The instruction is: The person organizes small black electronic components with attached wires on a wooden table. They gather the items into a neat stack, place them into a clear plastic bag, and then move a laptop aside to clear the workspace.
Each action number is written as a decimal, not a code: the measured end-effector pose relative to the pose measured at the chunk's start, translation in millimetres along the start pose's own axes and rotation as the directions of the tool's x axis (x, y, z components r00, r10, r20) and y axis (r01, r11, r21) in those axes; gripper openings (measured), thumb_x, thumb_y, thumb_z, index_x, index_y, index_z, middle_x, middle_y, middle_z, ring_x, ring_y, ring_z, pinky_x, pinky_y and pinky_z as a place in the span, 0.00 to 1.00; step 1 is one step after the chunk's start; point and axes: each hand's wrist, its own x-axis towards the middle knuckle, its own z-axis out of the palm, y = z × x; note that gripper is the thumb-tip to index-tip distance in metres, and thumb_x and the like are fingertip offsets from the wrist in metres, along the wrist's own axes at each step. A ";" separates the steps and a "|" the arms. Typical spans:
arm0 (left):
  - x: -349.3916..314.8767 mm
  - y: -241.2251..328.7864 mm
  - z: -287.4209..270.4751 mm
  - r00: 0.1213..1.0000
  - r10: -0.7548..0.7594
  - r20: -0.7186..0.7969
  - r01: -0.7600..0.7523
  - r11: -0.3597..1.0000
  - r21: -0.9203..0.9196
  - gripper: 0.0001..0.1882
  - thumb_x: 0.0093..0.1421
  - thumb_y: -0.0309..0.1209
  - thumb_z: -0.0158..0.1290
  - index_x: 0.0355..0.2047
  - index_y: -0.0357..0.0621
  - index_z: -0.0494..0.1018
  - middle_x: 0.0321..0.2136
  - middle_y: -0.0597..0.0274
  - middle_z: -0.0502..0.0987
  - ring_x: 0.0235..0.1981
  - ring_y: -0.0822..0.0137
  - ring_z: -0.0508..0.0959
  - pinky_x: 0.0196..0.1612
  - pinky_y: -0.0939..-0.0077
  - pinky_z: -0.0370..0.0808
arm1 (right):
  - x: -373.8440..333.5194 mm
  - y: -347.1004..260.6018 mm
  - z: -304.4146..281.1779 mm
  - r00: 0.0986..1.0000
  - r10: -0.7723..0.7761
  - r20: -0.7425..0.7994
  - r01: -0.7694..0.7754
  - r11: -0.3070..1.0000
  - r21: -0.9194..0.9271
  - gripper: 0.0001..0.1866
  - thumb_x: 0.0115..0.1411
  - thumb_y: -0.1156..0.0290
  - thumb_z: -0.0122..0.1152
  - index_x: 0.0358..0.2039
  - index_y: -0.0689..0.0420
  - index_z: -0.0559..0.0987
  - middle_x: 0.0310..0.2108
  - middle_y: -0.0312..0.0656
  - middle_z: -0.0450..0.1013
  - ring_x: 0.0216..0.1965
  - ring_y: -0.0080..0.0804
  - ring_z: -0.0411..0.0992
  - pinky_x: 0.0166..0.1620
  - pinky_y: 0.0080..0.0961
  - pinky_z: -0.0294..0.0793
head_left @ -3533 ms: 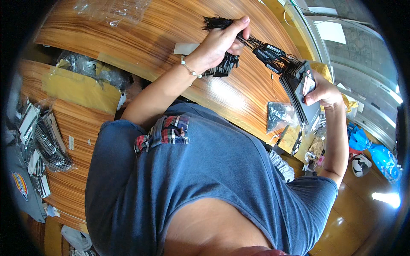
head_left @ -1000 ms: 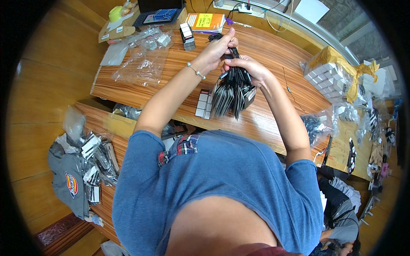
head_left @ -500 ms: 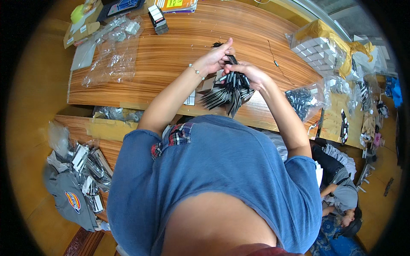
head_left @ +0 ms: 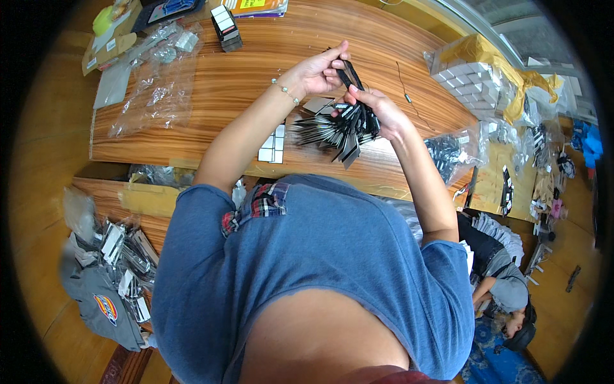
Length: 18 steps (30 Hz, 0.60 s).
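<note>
A thick bunch of black hang tags point(head_left: 323, 133) fans out below my hands, over the near part of the wooden table. My right hand point(head_left: 385, 114) is closed on the bunch near its top, thumb pressed over the black cords point(head_left: 349, 75). These cords stretch up and left to my left hand point(head_left: 318, 73), whose thumb and forefinger pinch their upper end. Left of the tags, a white sheet of rectangular labels point(head_left: 273, 147) lies near the table's edge. How many cords are gripped cannot be made out.
A stack of dark cards point(head_left: 228, 32) stands at the far left beside clear plastic bags point(head_left: 157, 89). White boxes in plastic point(head_left: 470, 80) sit far right. A bag of black pieces point(head_left: 446, 153) lies right of my forearm. Another person point(head_left: 508, 288) is at lower right.
My left hand has moved up and away from my right, drawing the cords into a longer stretch. The tags hang more spread, and more of the label sheet shows.
</note>
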 end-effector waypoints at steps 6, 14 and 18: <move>-15.8 -15.4 -24.8 0.940 0.290 -0.178 -0.324 0.923 -0.209 0.25 0.55 0.43 0.51 0.45 0.38 0.59 0.38 0.53 0.70 0.31 0.70 0.70 0.36 0.81 0.71 | 13.4 5.9 -18.7 0.983 0.184 0.002 -0.183 0.976 0.115 0.13 0.60 0.62 0.48 0.24 0.57 0.69 0.26 0.43 0.72 0.33 0.35 0.74 0.37 0.27 0.75; -75.3 -30.5 -48.3 0.884 0.447 -0.135 -0.072 0.416 0.907 0.24 0.64 0.46 0.31 0.44 0.40 0.67 0.47 0.55 0.70 0.43 0.66 0.70 0.50 0.70 0.64 | 19.2 0.5 -12.8 0.963 0.261 0.074 -0.267 0.960 0.082 0.14 0.60 0.61 0.48 0.22 0.56 0.69 0.28 0.46 0.73 0.34 0.34 0.74 0.38 0.28 0.75; -71.6 -61.2 -26.2 0.876 0.482 0.018 -0.181 0.293 0.939 0.26 0.65 0.43 0.30 0.33 0.34 0.71 0.33 0.57 0.73 0.39 0.64 0.72 0.47 0.72 0.65 | 29.2 -6.8 2.3 0.942 0.335 0.015 -0.331 0.936 -0.120 0.14 0.59 0.61 0.50 0.23 0.58 0.72 0.26 0.43 0.73 0.32 0.29 0.73 0.36 0.23 0.74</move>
